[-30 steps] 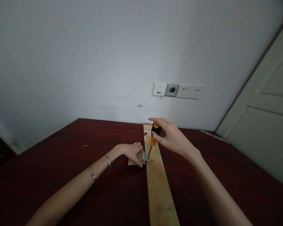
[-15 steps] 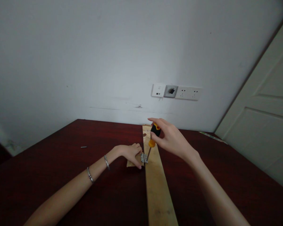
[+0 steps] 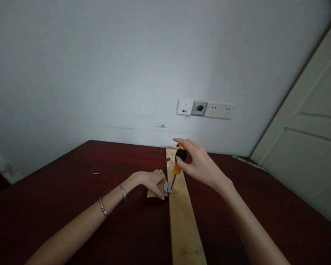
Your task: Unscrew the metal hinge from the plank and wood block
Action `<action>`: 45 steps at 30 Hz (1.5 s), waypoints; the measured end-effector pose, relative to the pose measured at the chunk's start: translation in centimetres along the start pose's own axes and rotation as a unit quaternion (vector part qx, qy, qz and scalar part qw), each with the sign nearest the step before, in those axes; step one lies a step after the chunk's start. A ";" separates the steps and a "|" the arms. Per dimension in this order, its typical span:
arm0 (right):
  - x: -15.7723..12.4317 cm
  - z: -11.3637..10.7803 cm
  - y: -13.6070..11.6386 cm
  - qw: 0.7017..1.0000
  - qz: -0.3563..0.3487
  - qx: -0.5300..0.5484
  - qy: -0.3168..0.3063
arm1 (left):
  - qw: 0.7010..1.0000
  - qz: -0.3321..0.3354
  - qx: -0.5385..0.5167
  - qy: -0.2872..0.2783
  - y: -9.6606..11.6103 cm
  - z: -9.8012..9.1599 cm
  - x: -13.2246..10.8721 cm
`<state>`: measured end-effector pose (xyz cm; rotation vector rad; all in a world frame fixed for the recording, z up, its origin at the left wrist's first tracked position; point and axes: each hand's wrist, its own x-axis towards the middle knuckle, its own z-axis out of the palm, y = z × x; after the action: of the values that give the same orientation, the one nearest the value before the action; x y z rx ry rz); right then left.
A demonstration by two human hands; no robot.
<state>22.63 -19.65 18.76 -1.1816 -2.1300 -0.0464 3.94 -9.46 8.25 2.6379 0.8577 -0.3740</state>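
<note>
My right hand [image 3: 196,159] is closed around the yellow and black handle of a screwdriver [image 3: 177,168]. The screwdriver leans a little, its tip down at the right leaf of a metal hinge [image 3: 166,186]. That leaf rests on a long pale wooden plank [image 3: 183,221]; the left leaf lies on a small piece of wood [image 3: 151,193] beside the plank. My left hand [image 3: 153,182] grips the small piece, thumb at the near side and fingers at the far side, close to the hinge. The screw under the tip is too small to make out.
A dark red table [image 3: 121,158] carries everything and meets a white wall [image 3: 113,73]. A thin metal bit [image 3: 96,173] lies to the left. Wall sockets [image 3: 217,110] sit above the table. A flat strip [image 3: 248,162] lies at the back right, near a white panelled door [image 3: 306,147].
The view has shifted slightly. My right hand stays on the screwdriver, whose handle appears a little turned, and my left hand stays on the small piece of wood.
</note>
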 end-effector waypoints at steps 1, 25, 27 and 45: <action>0.0 0.0 0.0 1.000 0.000 0.000 0.002 | 1.000 -0.002 0.002 -0.002 0.0 0.0 0.0; 0.0 0.0 0.4 1.000 0.005 -0.003 -0.001 | 1.000 0.004 -0.004 0.010 0.0 0.1 0.1; -0.1 0.0 0.1 1.000 0.005 -0.002 0.002 | 1.000 0.002 -0.005 0.009 -0.1 0.2 0.2; 0.0 -0.1 -0.1 0.999 0.029 -0.027 -0.013 | 1.000 -0.003 -0.013 0.014 0.0 0.2 0.1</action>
<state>22.63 -19.71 18.83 -1.2824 -2.1275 -0.0629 3.98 -9.47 8.05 2.6222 0.8722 -0.3265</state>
